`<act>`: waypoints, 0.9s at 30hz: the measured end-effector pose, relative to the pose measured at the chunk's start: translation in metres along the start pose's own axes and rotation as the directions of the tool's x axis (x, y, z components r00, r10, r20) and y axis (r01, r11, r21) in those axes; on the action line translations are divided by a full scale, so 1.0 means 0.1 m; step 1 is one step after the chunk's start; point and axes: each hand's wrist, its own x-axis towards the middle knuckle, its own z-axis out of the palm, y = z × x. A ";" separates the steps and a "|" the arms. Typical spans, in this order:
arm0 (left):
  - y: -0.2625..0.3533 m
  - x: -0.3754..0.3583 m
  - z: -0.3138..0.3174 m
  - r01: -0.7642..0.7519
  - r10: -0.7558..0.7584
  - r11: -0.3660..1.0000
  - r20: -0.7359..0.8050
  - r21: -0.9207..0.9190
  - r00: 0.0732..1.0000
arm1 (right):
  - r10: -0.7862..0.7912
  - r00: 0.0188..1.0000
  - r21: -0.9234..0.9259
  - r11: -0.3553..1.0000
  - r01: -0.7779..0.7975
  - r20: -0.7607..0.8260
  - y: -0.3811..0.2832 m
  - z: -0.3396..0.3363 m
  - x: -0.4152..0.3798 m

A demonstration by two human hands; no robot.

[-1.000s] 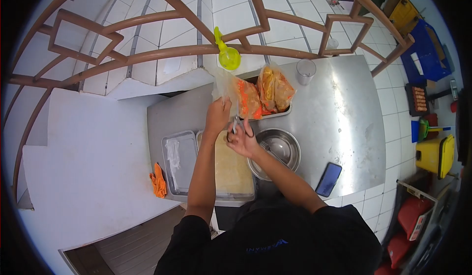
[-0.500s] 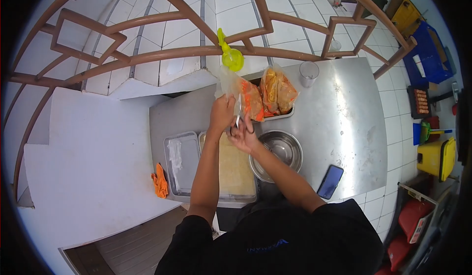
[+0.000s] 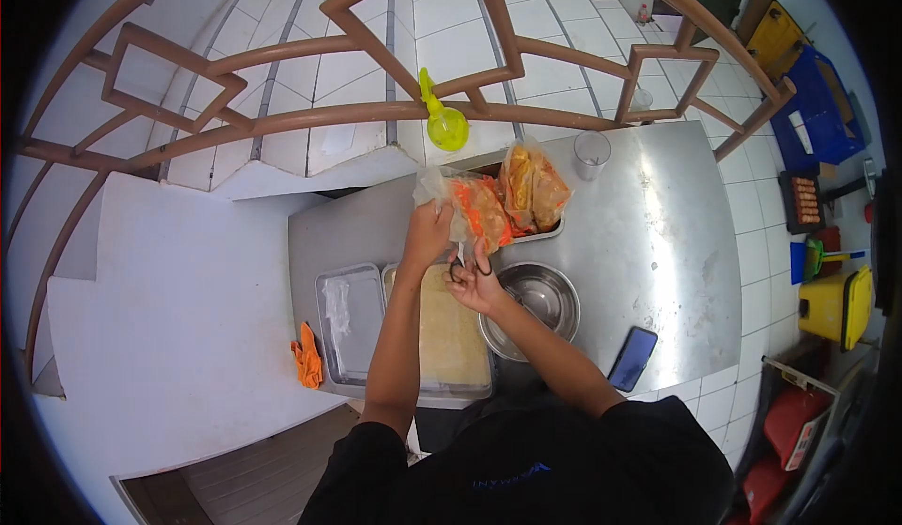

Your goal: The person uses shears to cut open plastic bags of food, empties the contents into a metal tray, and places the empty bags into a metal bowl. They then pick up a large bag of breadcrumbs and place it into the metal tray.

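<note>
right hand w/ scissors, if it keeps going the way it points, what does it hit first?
Most likely the plastic bag of orange food, which the left hand grips. The right hand with the scissors points up at it; depth is unclear.

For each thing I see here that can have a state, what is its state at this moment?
Left hand: closed on the plastic bag.
Right hand: fingers through the scissors' handles.
Scissors: at the bag, blades hidden.
Plastic bag: full, held up.
Second bag: full, standing in the tray.
Metal bowl: upright.
Phone: screen dark.
Clear cup: upright.
</note>
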 end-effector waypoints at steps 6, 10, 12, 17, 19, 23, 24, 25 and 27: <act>0.09 -0.19 0.01 -0.058 0.050 0.983 -0.047 -0.175 0.998 | -0.198 0.921 0.008 0.977 0.213 -0.336 -0.22 0.56 0.33; 0.02 -0.14 -0.10 -0.028 0.023 0.979 -0.028 -0.201 0.999 | -0.099 0.698 0.359 0.903 -0.236 0.710 -0.24 -0.42 0.75; 0.02 -0.17 -0.10 -0.010 0.004 0.980 -0.032 -0.200 0.999 | -0.086 0.943 0.238 0.971 0.007 0.323 -0.27 -0.07 0.60; 0.07 -0.26 -0.14 0.021 -0.024 0.977 -0.013 -0.211 1.000 | -0.248 0.953 -0.024 0.969 0.248 -0.174 -0.35 0.31 0.70; 0.15 -0.29 -0.19 0.042 -0.047 0.974 -0.015 -0.223 0.999 | -0.251 0.958 -0.068 0.967 0.244 -0.137 -0.40 0.10 0.83; 0.40 -0.38 -0.40 0.009 -0.047 0.953 -0.119 -0.302 0.992 | -0.392 0.886 -0.132 0.920 0.370 -0.249 -0.48 0.17 1.07; 0.45 -0.43 -0.48 0.030 -0.081 0.948 -0.151 -0.316 0.985 | -0.343 0.938 0.004 0.939 0.344 -0.055 -0.59 0.15 1.07; 0.39 -0.47 -0.54 0.035 -0.089 0.947 -0.156 -0.319 0.984 | -0.305 0.941 0.130 0.949 0.287 0.148 -0.64 0.14 1.07; 0.20 -0.55 -0.63 0.107 -0.240 0.912 -0.303 -0.395 0.922 | -0.380 0.915 0.074 0.917 0.392 -0.135 -0.51 0.83 0.89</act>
